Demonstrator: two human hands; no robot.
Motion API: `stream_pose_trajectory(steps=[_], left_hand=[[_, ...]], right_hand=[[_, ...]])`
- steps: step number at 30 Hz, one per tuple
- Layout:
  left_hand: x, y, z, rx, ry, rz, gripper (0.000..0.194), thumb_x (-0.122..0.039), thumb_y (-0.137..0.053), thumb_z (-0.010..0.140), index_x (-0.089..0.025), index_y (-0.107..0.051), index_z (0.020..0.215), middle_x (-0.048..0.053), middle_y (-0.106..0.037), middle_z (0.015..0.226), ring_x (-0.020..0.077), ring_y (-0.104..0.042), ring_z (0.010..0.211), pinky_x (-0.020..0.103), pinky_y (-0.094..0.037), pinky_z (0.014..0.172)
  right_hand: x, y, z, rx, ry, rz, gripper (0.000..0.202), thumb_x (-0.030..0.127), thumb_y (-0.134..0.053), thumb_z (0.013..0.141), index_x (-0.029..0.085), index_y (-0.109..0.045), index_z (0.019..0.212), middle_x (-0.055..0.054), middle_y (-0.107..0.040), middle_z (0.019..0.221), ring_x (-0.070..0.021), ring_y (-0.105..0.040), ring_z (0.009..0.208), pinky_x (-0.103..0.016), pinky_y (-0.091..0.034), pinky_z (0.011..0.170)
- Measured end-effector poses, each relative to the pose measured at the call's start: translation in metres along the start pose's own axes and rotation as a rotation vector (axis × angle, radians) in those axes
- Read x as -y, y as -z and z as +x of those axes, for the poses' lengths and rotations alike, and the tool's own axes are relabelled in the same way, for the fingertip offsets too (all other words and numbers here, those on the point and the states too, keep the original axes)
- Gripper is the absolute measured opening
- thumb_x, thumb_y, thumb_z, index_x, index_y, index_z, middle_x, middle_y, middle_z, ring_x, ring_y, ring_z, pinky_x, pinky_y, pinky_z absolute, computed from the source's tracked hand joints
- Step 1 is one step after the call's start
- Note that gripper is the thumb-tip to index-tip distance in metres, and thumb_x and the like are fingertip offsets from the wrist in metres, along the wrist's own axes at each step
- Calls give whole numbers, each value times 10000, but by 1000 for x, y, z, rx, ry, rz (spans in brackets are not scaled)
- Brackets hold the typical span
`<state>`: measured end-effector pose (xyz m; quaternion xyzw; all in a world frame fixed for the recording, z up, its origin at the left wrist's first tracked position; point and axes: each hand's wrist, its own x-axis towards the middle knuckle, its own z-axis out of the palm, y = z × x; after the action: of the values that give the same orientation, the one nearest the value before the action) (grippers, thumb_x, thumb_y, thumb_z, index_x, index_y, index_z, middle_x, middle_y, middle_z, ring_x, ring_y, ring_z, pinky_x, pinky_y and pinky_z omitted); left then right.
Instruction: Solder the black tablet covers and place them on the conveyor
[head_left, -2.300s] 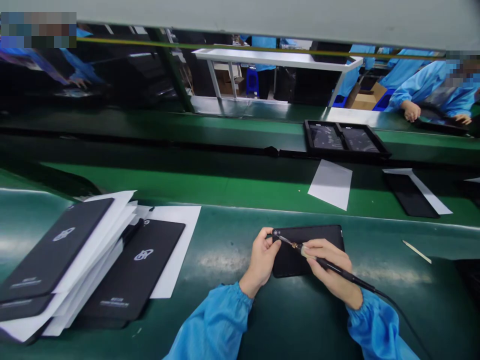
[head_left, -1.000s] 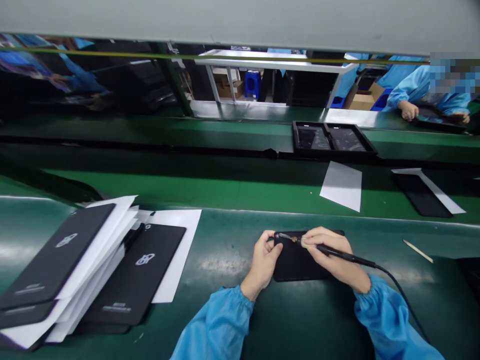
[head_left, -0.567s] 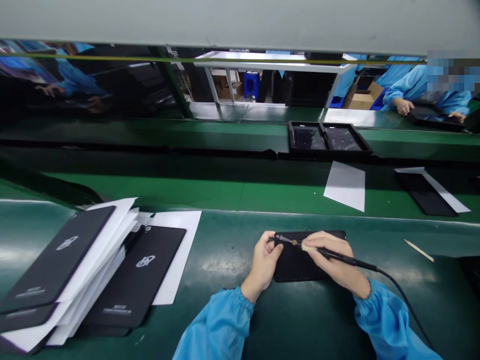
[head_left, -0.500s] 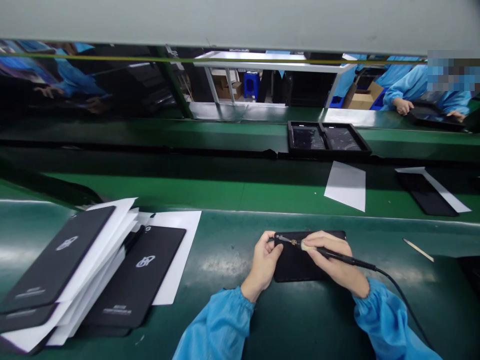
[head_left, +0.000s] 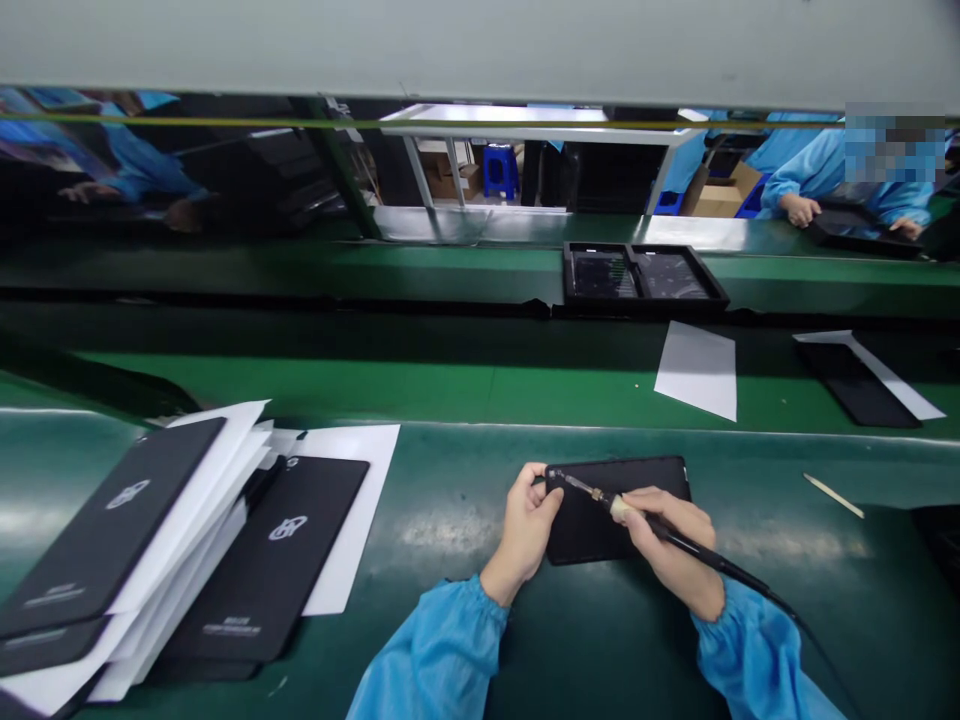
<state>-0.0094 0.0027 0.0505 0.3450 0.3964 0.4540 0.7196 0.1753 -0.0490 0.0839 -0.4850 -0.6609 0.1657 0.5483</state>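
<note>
Cool white light falls from above onto the green bench (head_left: pixel 427 480), leaving hazy glare at 6 and 4 o'clock. The white table (head_left: pixel 525 114) near 12 shines brightly, and the far worktop (head_left: pixel 690 232) gleams at 2. Toward 10 the background sinks into murk, its detail soft and smeared. A dark band of shadow runs above the lit green strip (head_left: pixel 300 385). The black panel (head_left: pixel 592 535) at 5 swallows detail, small lettering (head_left: pixel 232 630) at 8 blurs past reading, and wide-angle stretch shows toward 9.
</note>
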Motion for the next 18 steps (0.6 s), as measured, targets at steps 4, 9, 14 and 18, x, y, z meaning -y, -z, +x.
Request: stream_pose_trajectory(steps=[4, 9, 14, 18], left_hand=[[1, 1, 0, 1, 1, 1, 368, -331, -745, 776, -203, -458, 968, 0, -712, 758, 134, -660, 613, 226, -486, 599], [-2, -1, -1, 0, 3, 2, 392, -354, -760, 760, -207, -464, 970, -1, -708, 761, 142, -666, 621, 239, -496, 612], [-5, -3, -2, -16, 7, 15, 404, -374, -780, 738, -205, -480, 949, -4, -701, 744, 137, -657, 612, 233, -486, 603], [-4, -2, -2, -31, 5, 13, 411, -366, -791, 726, -201, -489, 952, -8, -697, 737, 130, -649, 601, 226, -483, 600]], right_hand=[[-3, -3, -3, 10, -12, 1, 134, 106, -648, 888, 222, -698, 932, -16, -714, 851, -154, -691, 750, -263, -562, 685], [-2, -5, 0, 19, -8, -4, 130, 113, -636, 893, 214, -705, 936, -23, -722, 867, -155, -699, 749, -263, -570, 683], [2, -7, 2, 12, 20, -17, 125, 118, -621, 893, 211, -701, 913, -29, -724, 829, -167, -707, 727, -269, -583, 671], [-1, -12, -9, 23, 78, -64, 163, 89, -629, 882, 216, -686, 965, -33, -731, 861, -178, -717, 770, -286, -589, 713]])
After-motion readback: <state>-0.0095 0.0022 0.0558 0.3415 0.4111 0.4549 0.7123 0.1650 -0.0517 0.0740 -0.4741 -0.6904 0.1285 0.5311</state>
